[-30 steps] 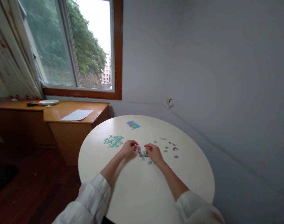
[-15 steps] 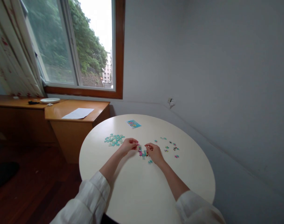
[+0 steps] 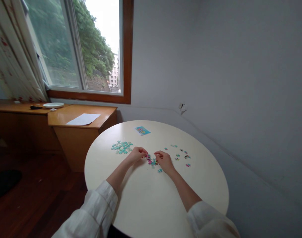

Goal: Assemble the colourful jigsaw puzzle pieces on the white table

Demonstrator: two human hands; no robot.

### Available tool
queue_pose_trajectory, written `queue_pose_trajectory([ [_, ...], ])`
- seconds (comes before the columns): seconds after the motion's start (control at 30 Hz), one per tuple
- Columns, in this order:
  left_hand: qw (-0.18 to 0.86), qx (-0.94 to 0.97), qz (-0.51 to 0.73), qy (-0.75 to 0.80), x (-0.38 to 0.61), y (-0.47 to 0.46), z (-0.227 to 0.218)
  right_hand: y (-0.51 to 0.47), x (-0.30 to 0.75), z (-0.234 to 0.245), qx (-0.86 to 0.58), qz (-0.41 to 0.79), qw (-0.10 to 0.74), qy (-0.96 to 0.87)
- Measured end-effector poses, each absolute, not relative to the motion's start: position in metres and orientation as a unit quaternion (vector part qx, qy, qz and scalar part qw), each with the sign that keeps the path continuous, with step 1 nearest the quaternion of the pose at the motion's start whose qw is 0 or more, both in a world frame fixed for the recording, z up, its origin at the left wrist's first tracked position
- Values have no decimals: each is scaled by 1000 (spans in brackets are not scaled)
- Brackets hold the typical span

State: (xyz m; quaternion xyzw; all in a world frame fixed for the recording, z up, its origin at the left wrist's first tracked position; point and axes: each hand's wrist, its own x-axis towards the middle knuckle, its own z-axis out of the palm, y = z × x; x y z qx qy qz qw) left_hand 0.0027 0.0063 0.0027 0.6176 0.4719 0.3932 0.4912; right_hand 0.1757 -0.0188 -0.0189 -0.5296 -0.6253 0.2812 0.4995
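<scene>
My left hand [image 3: 138, 154] is closed in a pinch, with a small pink jigsaw puzzle piece [image 3: 147, 155] at its fingertips. Just right of it, my right hand [image 3: 164, 161] also has its fingers pinched together; whatever they hold is too small or hidden to make out. Between and below both hands lies a cluster of joined pink and teal puzzle pieces [image 3: 153, 162], partly covered by the right fingers. A single teal piece [image 3: 160, 171] lies close under that cluster. Loose teal pieces [image 3: 122, 147] are heaped left of my left hand.
Several scattered pieces [image 3: 187, 156] lie to the right on the round white table [image 3: 151, 205]. A blue picture card [image 3: 142, 130] rests near its far edge. Behind on the left stands a wooden desk [image 3: 107, 116] with a paper sheet [image 3: 83, 119] and a white plate [image 3: 53, 105].
My left fingertips have shifted very slightly to the right, towards the cluster. Both hands stay pinched, and the pieces on the table look unmoved.
</scene>
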Motion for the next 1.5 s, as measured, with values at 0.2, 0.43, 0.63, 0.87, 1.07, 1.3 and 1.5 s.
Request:
queue_pose_trajectory([
  [0.2,442,668,343,491,5,5,1,-16,176,-22,-530,282,497,-627],
  [0.43,377,710,303,512,9,6,-11,-15,176,-25,-529,295,488,-628],
  [0.63,334,724,280,534,12,5,-12,-14,177,-25,-534,288,483,-632],
  [0.87,303,740,257,543,12,-3,-1,-14,177,-25,-536,276,480,-637],
  [1.07,279,741,225,568,15,-12,11,-14,177,-25,-536,290,479,-631],
  [1.3,269,742,216,574,16,-15,14,-13,177,-25,-537,286,478,-633],
  [1.5,254,754,214,567,16,-15,13,-12,177,-26,-539,286,476,-633],
])
